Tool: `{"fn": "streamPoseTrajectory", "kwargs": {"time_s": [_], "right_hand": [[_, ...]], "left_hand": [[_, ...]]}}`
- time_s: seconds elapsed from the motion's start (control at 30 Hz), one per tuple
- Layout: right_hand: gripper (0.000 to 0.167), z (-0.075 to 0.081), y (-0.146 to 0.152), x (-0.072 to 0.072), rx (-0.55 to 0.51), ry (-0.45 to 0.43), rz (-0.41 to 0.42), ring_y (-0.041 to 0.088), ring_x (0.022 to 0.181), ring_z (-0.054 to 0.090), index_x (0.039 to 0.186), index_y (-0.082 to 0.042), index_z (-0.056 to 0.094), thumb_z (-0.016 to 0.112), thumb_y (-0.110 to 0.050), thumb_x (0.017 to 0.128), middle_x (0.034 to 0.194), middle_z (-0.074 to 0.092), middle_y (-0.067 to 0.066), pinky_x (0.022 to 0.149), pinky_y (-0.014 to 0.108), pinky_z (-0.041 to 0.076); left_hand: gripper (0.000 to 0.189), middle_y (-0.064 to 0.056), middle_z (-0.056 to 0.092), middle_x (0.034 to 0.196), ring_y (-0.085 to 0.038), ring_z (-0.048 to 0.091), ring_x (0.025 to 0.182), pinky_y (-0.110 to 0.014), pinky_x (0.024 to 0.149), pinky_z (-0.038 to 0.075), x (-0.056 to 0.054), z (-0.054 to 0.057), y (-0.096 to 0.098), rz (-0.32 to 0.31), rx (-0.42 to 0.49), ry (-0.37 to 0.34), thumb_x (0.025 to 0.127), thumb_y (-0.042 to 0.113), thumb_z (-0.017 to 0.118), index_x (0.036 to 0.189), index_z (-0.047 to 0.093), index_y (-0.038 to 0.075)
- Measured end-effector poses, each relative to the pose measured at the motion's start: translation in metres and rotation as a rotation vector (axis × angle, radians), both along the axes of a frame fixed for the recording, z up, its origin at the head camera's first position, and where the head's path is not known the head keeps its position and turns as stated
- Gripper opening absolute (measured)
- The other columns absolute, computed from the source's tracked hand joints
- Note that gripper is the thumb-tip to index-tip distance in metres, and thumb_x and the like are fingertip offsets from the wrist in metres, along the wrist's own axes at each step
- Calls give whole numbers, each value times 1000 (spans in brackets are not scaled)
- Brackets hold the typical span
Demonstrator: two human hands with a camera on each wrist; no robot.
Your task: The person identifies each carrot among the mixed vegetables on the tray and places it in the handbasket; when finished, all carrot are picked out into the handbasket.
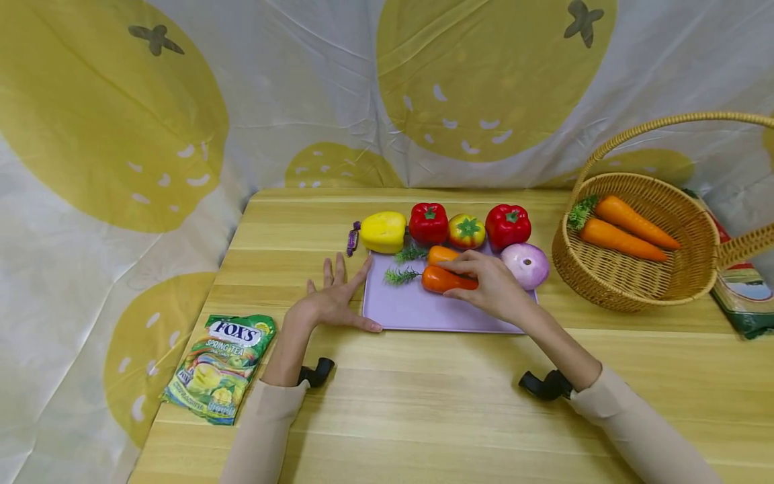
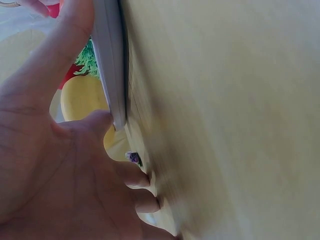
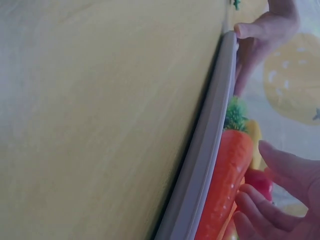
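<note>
My left hand (image 1: 329, 306) is spread beside the left edge of the lilac tray (image 1: 411, 312). Its thumb is at the tray's near corner and its index finger at the far one. Two toy carrots lie on the tray, green tops pointing left. Over the nearer red-orange carrot (image 1: 440, 279) is my right hand (image 1: 492, 286). In the right wrist view, that hand's thumb stands apart from the carrot (image 3: 227, 170), and the fingers are close to it; contact is unclear. The farther orange carrot (image 1: 443, 254) is partly hidden. A purple onion (image 1: 525, 266) sits at the right end.
Along the tray's far side are a yellow pepper (image 1: 383, 232), two red peppers (image 1: 428, 224) and a yellow-red fruit (image 1: 467, 231). A purple-wrapped candy (image 1: 353, 238) lies left of them. A wicker basket (image 1: 629, 296) with two carrots stands right; a green candy bag (image 1: 220, 366) lies left.
</note>
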State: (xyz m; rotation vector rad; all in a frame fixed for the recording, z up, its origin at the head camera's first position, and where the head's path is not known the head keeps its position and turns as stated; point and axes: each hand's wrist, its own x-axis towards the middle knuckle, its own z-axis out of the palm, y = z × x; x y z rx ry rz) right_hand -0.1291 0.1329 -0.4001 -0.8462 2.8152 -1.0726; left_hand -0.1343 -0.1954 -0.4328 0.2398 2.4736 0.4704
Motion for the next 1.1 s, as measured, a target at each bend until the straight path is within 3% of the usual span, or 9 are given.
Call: {"fn": "streamPoseTrajectory", "kwargs": {"time_s": [0.2,0.5,0.87,1.07,1.1], "right_hand": [[48,-2,-3,-1,34,19,-16,28,99,67,128,-10,75,88,-19,83,110,73,12,85,42,53],[45,-5,-8,1,96,-25,-34,33,111,67,130,-13,74,85,-16,86,119,72,14,96,51,54],[41,-7,-8,-4,84,-92,-10,27,103,65,127,-16,76,83,-10,87,114,72,11,85,39,52],[40,-7,-6,-6,96,-107,-6,26,106,67,126,-19,77,84,-14,87,116,74,9,84,38,52],[41,-7,-6,-6,97,-104,-5,26,106,68,126,-19,77,84,-15,87,116,75,9,84,39,53]], "left_hand": [[141,-18,-40,163,-43,-37,151,-82,114,-13,0,0,1,3,-7,1,60,86,77,159,-18,51],[141,-18,-41,163,-43,-37,150,-83,113,-13,1,-1,1,7,-10,0,60,87,76,159,-18,52],[141,-18,-41,163,-44,-36,151,-82,114,-13,4,7,4,4,-4,0,62,84,79,158,-19,52],[141,-16,-42,162,-42,-38,150,-83,113,-13,1,0,1,6,-15,0,60,87,76,158,-20,52],[140,-18,-41,162,-43,-37,151,-83,113,-12,2,4,2,3,-15,0,63,85,76,159,-19,50]]}}
